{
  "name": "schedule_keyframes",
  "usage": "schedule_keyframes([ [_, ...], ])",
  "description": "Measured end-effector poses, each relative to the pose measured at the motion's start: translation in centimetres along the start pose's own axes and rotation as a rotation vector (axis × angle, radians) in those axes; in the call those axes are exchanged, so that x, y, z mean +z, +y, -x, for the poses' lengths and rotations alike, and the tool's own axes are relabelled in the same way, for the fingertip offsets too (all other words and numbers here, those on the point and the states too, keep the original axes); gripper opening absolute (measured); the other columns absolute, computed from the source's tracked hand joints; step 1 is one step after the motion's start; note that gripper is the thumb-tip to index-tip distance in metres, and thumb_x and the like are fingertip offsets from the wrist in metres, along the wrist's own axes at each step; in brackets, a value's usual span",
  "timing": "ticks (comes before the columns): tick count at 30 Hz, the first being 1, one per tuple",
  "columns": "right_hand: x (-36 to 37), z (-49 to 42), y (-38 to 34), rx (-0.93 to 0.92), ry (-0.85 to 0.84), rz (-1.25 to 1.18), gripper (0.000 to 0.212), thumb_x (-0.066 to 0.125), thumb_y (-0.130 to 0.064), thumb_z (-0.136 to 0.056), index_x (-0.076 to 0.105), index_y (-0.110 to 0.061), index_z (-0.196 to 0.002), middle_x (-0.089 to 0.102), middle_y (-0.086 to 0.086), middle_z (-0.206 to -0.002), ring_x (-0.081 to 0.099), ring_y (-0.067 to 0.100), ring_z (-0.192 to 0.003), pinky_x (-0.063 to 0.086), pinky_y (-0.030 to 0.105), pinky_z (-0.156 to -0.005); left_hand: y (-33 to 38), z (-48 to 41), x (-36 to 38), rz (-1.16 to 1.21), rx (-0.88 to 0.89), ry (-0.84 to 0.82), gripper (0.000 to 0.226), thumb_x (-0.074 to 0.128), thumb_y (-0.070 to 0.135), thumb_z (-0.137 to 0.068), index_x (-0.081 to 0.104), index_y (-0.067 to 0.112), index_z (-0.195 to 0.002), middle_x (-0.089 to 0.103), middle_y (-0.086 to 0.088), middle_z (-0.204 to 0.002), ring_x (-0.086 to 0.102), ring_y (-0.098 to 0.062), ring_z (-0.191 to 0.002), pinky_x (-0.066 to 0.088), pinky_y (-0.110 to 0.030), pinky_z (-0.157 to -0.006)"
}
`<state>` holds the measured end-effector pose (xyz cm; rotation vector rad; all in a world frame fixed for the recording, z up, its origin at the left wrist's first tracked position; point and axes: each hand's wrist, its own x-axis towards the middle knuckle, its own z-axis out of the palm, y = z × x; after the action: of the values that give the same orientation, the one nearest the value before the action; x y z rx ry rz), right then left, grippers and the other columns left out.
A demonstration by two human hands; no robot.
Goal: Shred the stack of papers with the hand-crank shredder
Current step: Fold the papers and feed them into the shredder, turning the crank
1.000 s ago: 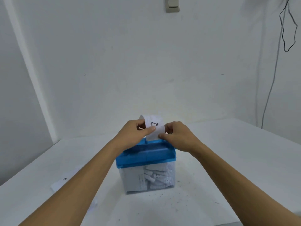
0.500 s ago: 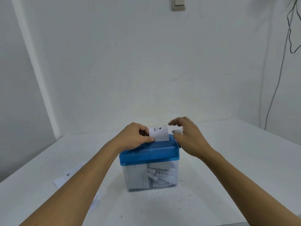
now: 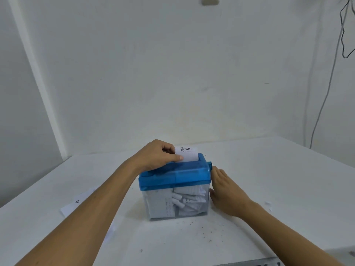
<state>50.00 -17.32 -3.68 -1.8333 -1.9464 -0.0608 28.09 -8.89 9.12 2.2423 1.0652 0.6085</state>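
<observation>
Item, far left: loose papers (image 3: 76,205) are lying flat on the white table (image 3: 278,179), partly hidden under the left forearm.

Item: the left hand (image 3: 155,156) is resting on the shredder's top, its thumb and fingers pinching a printed sheet (image 3: 189,156) that is standing upright in the slot.

Item, centre: the shredder (image 3: 174,176), with a blue lid over a clear bin, is sitting on the table; paper shreds (image 3: 185,203) are filling the bin.

Item: a blue crank hub (image 3: 210,164) is projecting from the lid's right end.

Item: the right hand (image 3: 225,191) is lying against the shredder's right side just below the hub, fingers reaching forward. Its palm is facing away, so whether it is grasping anything cannot be told.

Item, far right: a cable (image 3: 326,93) is hanging down the wall.
</observation>
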Motion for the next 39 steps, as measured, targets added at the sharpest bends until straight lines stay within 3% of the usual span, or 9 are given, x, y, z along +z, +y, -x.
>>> schedule_keyframes([
  [8, -0.5, 0.4, -1.1, 0.081, -0.037, -0.004, 0.047, 0.052, -0.018, -0.099, 0.031, -0.026, -0.142, 0.05, -0.007, -0.141, 0.056, 0.014, -0.114, 0.051, 0.028, -0.097, -0.5, 0.3, 0.9, -0.047, 0.028, 0.167, 0.009, 0.076, 0.029, -0.088, 0.072, 0.025, -0.081, 0.069, 0.017, -0.089, 0.062, -0.002, -0.082, 0.042, -0.014, -0.062],
  [11, -1.0, 0.5, -1.1, 0.086, -0.086, 0.07, 0.043, 0.054, -0.028, -0.099, 0.033, -0.025, -0.137, 0.058, -0.007, -0.128, 0.062, 0.015, -0.096, 0.057, 0.029, -0.085, -0.9, 0.3, 1.6, -0.105, 0.051, 0.204, 0.01, 0.075, 0.036, -0.087, 0.069, 0.029, -0.082, 0.07, 0.016, -0.101, 0.062, 0.001, -0.09, 0.054, -0.026, -0.077],
  [16, -2.0, 0.9, -2.3, 0.094, -0.106, 0.198, 0.036, 0.049, -0.041, -0.102, 0.037, -0.019, -0.129, 0.062, -0.003, -0.114, 0.057, 0.013, -0.078, 0.052, 0.023, -0.072, -0.5, 0.8, 1.5, -0.096, 0.007, 0.041, 0.067, 0.071, 0.081, -0.051, 0.064, 0.034, -0.099, 0.067, 0.018, -0.117, 0.062, -0.007, -0.108, 0.055, -0.039, -0.094],
  [20, -2.3, 1.6, -2.9, 0.124, -0.15, 0.225, 0.034, 0.049, -0.042, -0.102, 0.042, -0.019, -0.126, 0.064, -0.003, -0.113, 0.062, 0.015, -0.083, 0.057, 0.03, -0.077, -0.6, 1.0, 1.8, -0.165, 0.011, -0.004, 0.075, 0.072, 0.08, -0.05, 0.053, 0.041, -0.111, 0.061, 0.018, -0.127, 0.059, -0.01, -0.109, 0.055, -0.038, -0.096],
  [24, -3.4, 2.4, -3.8, 0.157, -0.262, 0.189, 0.032, 0.056, -0.036, -0.098, 0.049, -0.018, -0.124, 0.063, -0.003, -0.118, 0.058, 0.015, -0.087, 0.052, 0.027, -0.076, -0.7, 1.2, 1.9, -0.188, 0.024, -0.014, 0.075, 0.076, 0.08, -0.057, 0.049, 0.043, -0.117, 0.058, 0.019, -0.133, 0.056, -0.009, -0.11, 0.054, -0.037, -0.097],
  [26, -4.3, 2.4, -4.0, 0.182, -0.319, 0.174, 0.027, 0.059, -0.039, -0.093, 0.054, -0.018, -0.11, 0.063, -0.002, -0.108, 0.06, 0.017, -0.088, 0.054, 0.031, -0.079, -0.4, 1.4, 1.8, -0.176, 0.018, -0.024, 0.082, 0.075, 0.082, -0.053, 0.05, 0.042, -0.12, 0.058, 0.018, -0.134, 0.056, -0.01, -0.112, 0.053, -0.039, -0.098],
  [29, -6.1, 1.9, -4.6, 0.218, -0.436, 0.155, 0.026, 0.064, -0.038, -0.088, 0.052, -0.015, -0.084, 0.058, -0.001, -0.081, 0.055, 0.016, -0.072, 0.048, 0.03, -0.066, -0.1, 1.8, 1.7, -0.16, 0.015, -0.031, 0.094, 0.07, 0.084, -0.045, 0.051, 0.039, -0.125, 0.058, 0.014, -0.136, 0.056, -0.013, -0.115, 0.053, -0.04, -0.099],
  [35, -12.5, 1.0, -7.1, 0.353, -0.591, -0.058, 0.029, 0.067, -0.025, -0.091, 0.052, -0.006, -0.075, 0.059, 0.003, -0.051, 0.061, 0.009, -0.039, 0.056, 0.025, -0.051, 0.0, 1.9, 2.0, -0.163, 0.022, -0.015, 0.074, 0.08, 0.077, -0.056, 0.051, 0.045, -0.116, 0.057, 0.022, -0.117, 0.057, -0.009, -0.111, 0.051, -0.041, -0.101],
  [39, -14.7, -0.2, -6.9, 0.389, -0.673, -0.106, 0.029, 0.07, -0.028, -0.09, 0.057, -0.006, -0.076, 0.05, 0.001, -0.048, 0.071, 0.02, -0.057, 0.057, 0.028, -0.054, 0.2, 1.9, 2.4, -0.176, 0.042, -0.001, 0.068, 0.08, 0.072, -0.063, 0.051, 0.042, -0.117, 0.059, 0.019, -0.121, 0.058, -0.01, -0.109, 0.052, -0.039, -0.098],
])
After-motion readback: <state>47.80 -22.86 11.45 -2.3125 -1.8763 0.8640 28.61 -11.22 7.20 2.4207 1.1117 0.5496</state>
